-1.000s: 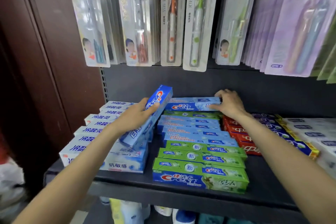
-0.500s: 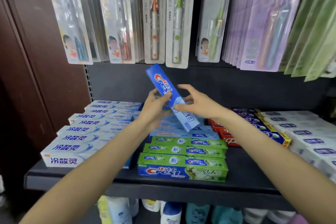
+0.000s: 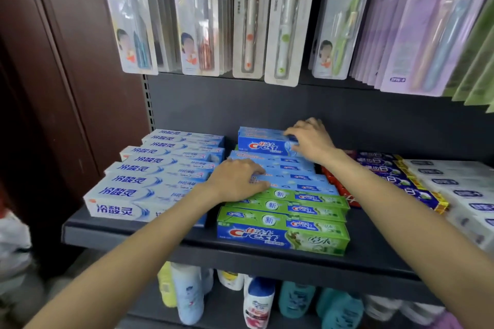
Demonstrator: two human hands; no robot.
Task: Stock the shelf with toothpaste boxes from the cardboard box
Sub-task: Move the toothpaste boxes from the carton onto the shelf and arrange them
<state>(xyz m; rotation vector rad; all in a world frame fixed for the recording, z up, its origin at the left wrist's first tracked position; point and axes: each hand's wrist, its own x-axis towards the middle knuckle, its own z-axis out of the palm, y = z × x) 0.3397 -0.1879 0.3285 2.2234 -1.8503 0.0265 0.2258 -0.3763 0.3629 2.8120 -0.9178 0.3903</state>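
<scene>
Left hand palm-down, right hand seemingly curled, arms outstretched

bottles below shelf: labels blurred

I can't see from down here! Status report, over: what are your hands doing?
Right hand holds the blue Crest box on the back stack. Left hand rests flat on the lower blue boxes. Nothing in the way.

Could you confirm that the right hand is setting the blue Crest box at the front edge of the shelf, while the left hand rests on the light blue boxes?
Not quite: the head view shows the right hand setting the blue Crest box at the back of the shelf, atop the stack. The left hand does rest on the light blue boxes.
</scene>
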